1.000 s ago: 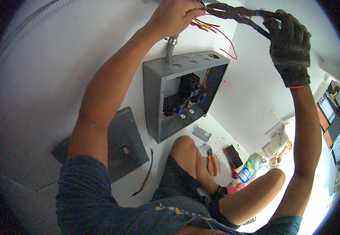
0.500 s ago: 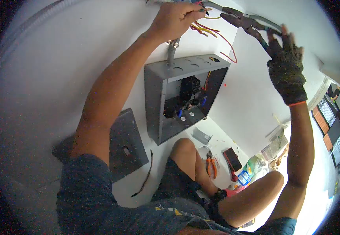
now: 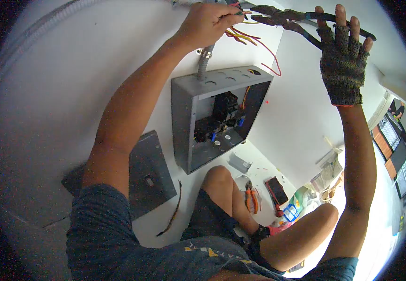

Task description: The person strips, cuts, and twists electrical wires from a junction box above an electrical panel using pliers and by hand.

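The pliers [image 3: 283, 18] stretch crosswise, jaws pointing toward the left hand [image 3: 208, 23].

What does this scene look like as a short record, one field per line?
Left hand: bare, pinching wire ends
Right hand: in a fingerless glove, holding dark pliers, jaws apart
Hanging nearby: red wire, curved
Below hands: gray metal box, front open
Beside box: dark flat panel
On floor: orange-handled pliers
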{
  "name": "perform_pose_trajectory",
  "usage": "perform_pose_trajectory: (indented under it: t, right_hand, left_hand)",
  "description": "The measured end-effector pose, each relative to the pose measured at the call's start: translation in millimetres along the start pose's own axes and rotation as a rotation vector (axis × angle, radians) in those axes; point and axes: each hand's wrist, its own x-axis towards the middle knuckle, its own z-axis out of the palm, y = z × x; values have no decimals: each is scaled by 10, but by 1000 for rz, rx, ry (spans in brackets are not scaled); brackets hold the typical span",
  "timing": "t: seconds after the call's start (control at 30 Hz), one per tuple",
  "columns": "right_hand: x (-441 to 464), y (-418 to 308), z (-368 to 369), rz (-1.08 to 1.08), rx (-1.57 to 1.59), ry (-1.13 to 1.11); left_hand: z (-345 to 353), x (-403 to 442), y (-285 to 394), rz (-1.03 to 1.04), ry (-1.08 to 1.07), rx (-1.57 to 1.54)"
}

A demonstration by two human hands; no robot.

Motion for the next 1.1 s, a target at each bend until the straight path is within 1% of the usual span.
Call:
perform_pose_trajectory:
  t: [0.07,0.1,0.17,0.27,0.3,0.37,0.4,0.47,0.5,0.57,0.6,0.67,0.7,0.77,0.8,0.87,0.9,0.97,1.0,1.03,1.1]
  right_hand:
    - [-34,16,38,2,-43,-182]
    - [-40,24,63,1,-40,-183]
    - [-38,50,97,-41,-86,-176]
    - [-30,77,107,-60,-92,-237]
    - [10,80,70,-62,-91,-238]
    - [98,70,-26,-77,-170,-118]
    - [85,59,12,-78,-169,-119]
    - [58,31,119,-3,-3,6]
    - [70,26,103,-2,-3,6]
    - [109,19,56,-16,-13,4]
    - [84,72,106,-17,-13,2]
    - [-23,235,268,-177,134,-83]
    - [-67,254,264,-176,136,-85]
    - [-178,270,221,-287,931,-713]
    - [-187,276,156,-291,933,-721]
    - [-71,350,-41,-223,971,-949]
    - [30,368,-133,-190,989,-1052]
    - [117,384,-300,-122,1031,-1262]
    - [-312,379,-146,-201,899,-734]
    - [-620,296,157,-87,854,-576]
    - [-504,176,4,-82,611,-350]
  left_hand:
    - [-28,9,29,-63,-52,48]
    - [-49,25,55,-66,-53,49]
    - [-92,47,115,96,-31,29]
    - [-95,50,66,109,-55,4]
    - [-101,44,79,107,-56,3]
    - [-102,37,105,3,-83,-21]
    - [-98,35,104,1,-84,-21]
    - [-102,51,106,-2,-88,5]
    - [-91,55,91,-1,-89,6]
    - [-53,50,55,80,-25,-31]
    - [-53,44,45,80,-27,-33]
    - [-84,43,45,102,-27,2]
    - [-99,51,68,100,-30,2]
    - [-131,58,106,-2,-43,4]
    - [-84,32,43,-9,-45,-1]
    - [41,55,-103,345,19,139]
    - [13,55,-47,348,26,143]
    - [-76,-1,114,-84,-6,-8]
    - [-71,24,119,-81,4,-4]
    - [-29,24,108,-38,46,-27]
    - [36,29,53,11,81,-51]
